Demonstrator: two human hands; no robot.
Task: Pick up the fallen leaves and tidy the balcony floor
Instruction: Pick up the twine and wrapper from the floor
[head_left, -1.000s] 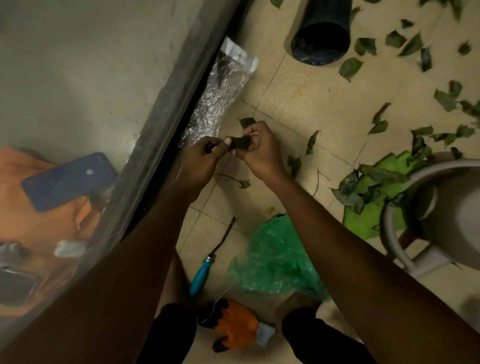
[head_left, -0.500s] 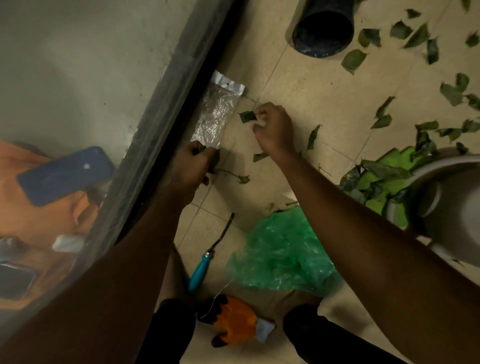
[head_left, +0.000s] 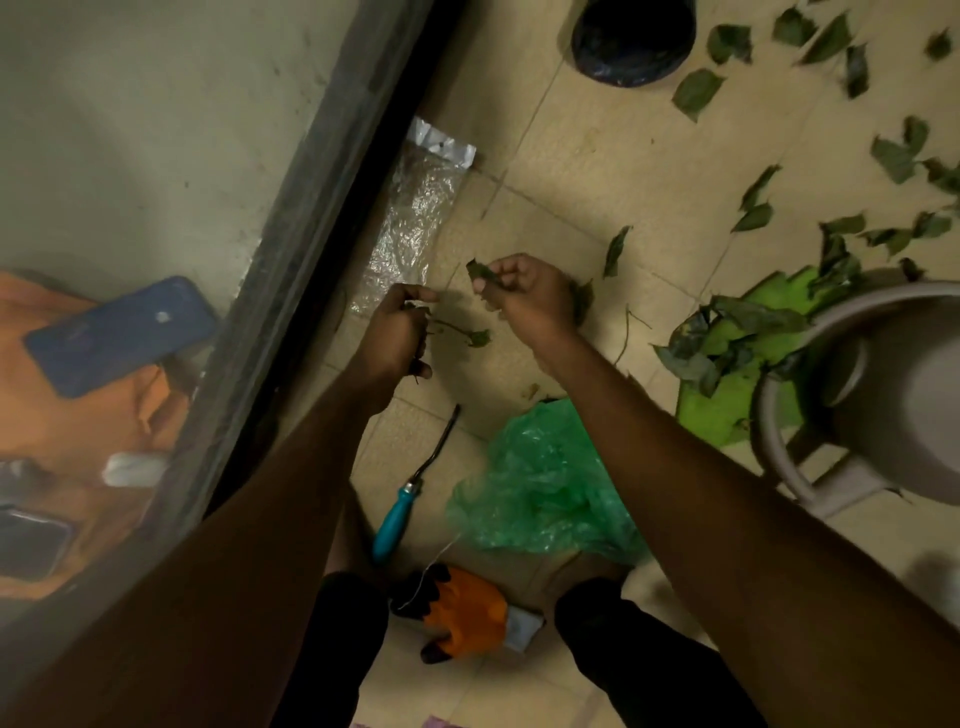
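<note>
Head view, hands (head_left: 524, 293) pinching crumpled leaf (head_left: 479, 272)

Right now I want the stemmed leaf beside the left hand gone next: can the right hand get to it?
Probably yes: the stemmed leaf lies on bare tile just below the right hand, nothing between, though its fingers already pinch a leaf.

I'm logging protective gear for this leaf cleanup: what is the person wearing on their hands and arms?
Nothing. The left hand and right hand are bare, with no gloves, rings or watch visible, and both forearms are uncovered with no sleeves in view. An orange and black glove lies unworn on the floor.
</note>
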